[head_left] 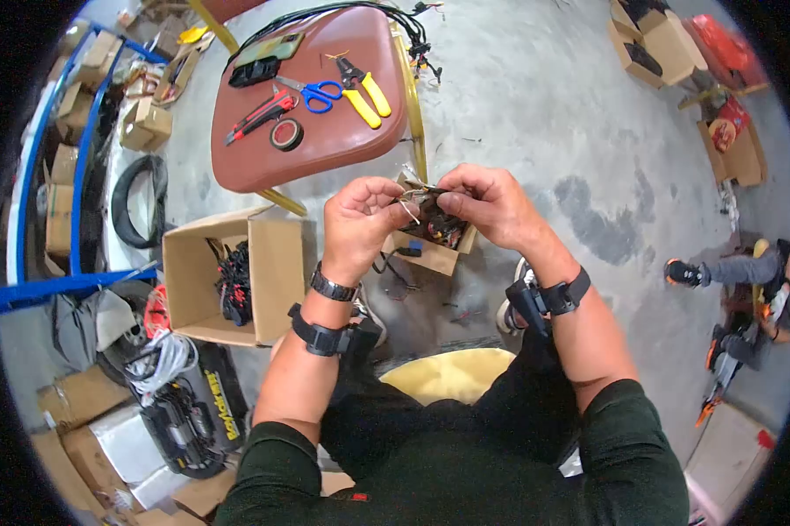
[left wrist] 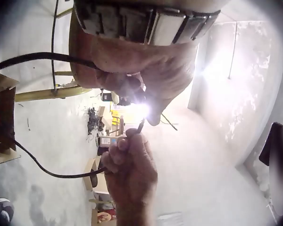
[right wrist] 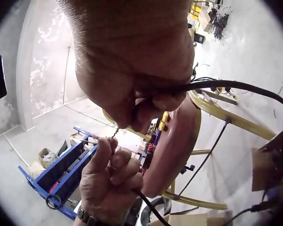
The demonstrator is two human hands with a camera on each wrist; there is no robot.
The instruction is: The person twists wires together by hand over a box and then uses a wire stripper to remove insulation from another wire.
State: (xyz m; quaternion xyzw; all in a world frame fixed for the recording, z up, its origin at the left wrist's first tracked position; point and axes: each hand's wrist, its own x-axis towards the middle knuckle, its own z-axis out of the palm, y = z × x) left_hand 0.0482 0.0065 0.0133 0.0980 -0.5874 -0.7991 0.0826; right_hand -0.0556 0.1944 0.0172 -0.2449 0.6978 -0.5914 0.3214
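Fingertips of my left hand (head_left: 357, 219) and right hand (head_left: 491, 206) pinch thin wire ends (head_left: 410, 210) close together, above a small open box (head_left: 434, 257). A dark cable (left wrist: 47, 56) runs out of my left hand (left wrist: 141, 70) in the left wrist view, and another cable (left wrist: 61, 175) trails from my right hand (left wrist: 132, 174). In the right wrist view a short twisted wire (right wrist: 115, 132) spans the small gap between the fingertips of my right hand (right wrist: 132, 80) and left hand (right wrist: 108, 188). Fingers partly cover the wire ends.
A brown chair seat (head_left: 351, 140) ahead bears yellow-handled strippers (head_left: 367, 101), blue scissors (head_left: 323, 95), a red cutter (head_left: 262, 118) and black tape (head_left: 286, 134). Left of my hands stands a cardboard box (head_left: 277, 280) with black cables. Another person's leg (head_left: 737, 269) shows at far right.
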